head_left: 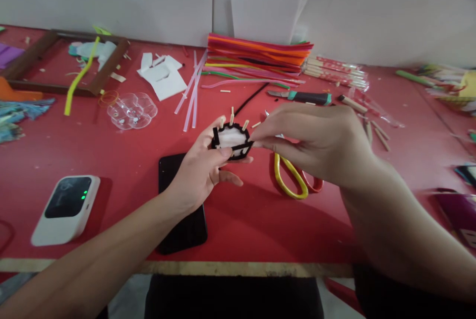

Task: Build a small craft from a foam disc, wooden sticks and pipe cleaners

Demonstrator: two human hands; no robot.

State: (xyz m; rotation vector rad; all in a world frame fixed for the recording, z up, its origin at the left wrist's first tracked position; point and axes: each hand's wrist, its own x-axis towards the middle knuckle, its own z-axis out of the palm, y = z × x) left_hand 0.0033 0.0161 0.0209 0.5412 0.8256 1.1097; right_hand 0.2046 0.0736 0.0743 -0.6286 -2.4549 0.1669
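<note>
My left hand (201, 167) holds a small black-framed piece with a white centre (232, 140) above the red table, fingers closed round it. Three short wooden sticks (232, 116) poke up from its top edge. My right hand (316, 140) reaches in from the right, fingertips pinched at the piece's right edge; what they pinch is too small to make out. Yellow and red scissors (293, 182) lie on the table beneath my right hand. A black phone (182, 229) lies under my left wrist.
A white device with green lights (67, 207) sits at front left. A clear plastic tray (132, 109), clear straws (193, 91), a stack of coloured sheets (256, 56), a utility knife (301, 95), white paper scraps (163, 76) and a wooden frame (63, 58) lie farther back.
</note>
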